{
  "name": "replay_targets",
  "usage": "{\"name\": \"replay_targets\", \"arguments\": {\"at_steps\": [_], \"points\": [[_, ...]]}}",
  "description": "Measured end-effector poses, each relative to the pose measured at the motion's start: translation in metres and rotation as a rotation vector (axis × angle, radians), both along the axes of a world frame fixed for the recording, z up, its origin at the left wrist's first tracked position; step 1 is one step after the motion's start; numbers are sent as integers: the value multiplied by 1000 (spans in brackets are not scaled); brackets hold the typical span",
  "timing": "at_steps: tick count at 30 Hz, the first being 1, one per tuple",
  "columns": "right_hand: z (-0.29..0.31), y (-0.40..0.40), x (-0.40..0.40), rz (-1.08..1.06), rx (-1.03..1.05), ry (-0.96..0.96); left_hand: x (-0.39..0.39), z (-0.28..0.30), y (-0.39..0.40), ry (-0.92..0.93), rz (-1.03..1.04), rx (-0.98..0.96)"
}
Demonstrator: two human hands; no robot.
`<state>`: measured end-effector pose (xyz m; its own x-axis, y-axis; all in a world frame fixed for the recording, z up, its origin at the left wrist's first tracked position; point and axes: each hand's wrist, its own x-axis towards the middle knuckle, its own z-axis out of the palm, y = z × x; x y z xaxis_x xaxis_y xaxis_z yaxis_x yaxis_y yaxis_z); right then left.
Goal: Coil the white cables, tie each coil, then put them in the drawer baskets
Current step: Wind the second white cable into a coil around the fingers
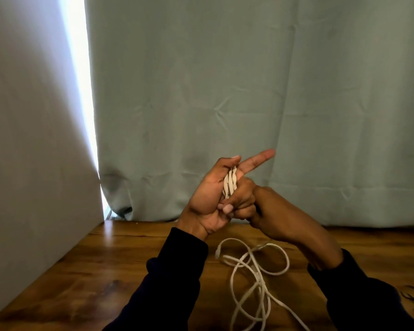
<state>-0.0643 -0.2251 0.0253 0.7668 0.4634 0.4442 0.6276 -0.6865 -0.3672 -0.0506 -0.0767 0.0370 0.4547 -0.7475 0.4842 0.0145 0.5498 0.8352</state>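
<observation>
Cable coil (230,185) in left grip (210,192); right grip (253,206) alongside

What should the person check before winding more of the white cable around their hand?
1. Coil held by left hand: ok, loops sit across the palm.
2. Right hand gripping the cable at the coil: ok, fingers curl there.
3. Loose cable free of knots: cannot tell, its loops cross on the table.
4. Tie ready: cannot tell, none in view.
5. Drawer baskets nearby: cannot tell, out of view.
</observation>
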Motion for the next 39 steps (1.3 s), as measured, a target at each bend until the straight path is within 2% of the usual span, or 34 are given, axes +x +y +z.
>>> {"name": "replay_targets", "arguments": {"at_steps": [4,9,13,17,22,26,31,35,39], "points": [[-3,7,-9,14,-295,74,6,2,8,28,226,-133],[-7,15,-9,-41,-329,-42,14,2,15,59,496,-194],[-1,15,-19,-30,-345,-175,25,-6,13,87,705,-137],[14,10,-29,41,-146,-332,21,-1,15,58,872,-73],[19,4,-32,140,12,-389,13,1,16,-25,849,136],[18,-1,-20,140,-32,-563,17,-3,17,-144,796,376],[28,-18,-17,112,-97,-792,10,-3,22,-256,525,639],[36,-39,-15,52,-64,-993,5,-6,23,-362,439,675],[28,-39,-2,27,16,-948,3,-7,22,-336,264,649]]}}
